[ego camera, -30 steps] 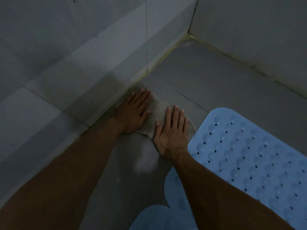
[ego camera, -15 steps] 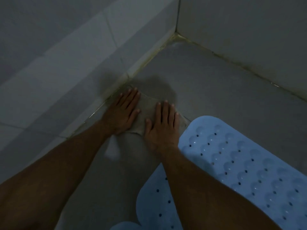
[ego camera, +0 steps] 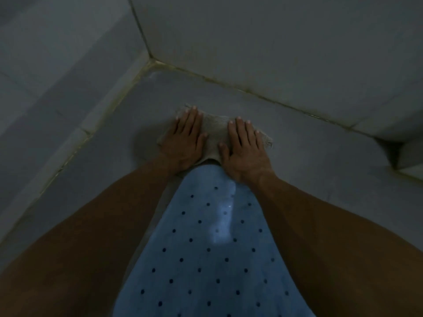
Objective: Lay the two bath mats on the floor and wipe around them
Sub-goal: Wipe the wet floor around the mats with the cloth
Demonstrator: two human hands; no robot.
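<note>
A light blue bath mat (ego camera: 206, 259) dotted with small holes lies flat on the grey floor, running from the bottom edge up between my forearms. Just beyond its far end a beige cloth (ego camera: 216, 131) is spread on the floor. My left hand (ego camera: 186, 138) presses flat on the cloth's left part, fingers extended. On its right part my right hand (ego camera: 243, 147) does the same, its heel near the mat's end. Only one mat is visible.
The grey tiled floor (ego camera: 309, 161) meets two tiled walls in a corner (ego camera: 151, 58) straight beyond the cloth, with stained grout along the joints. A low ledge or step (ego camera: 407, 154) juts in at the right edge.
Both hands have slid the cloth from beside the left wall rightward, around to the mat's far end. The view has swung so the mat now lies between my arms.
</note>
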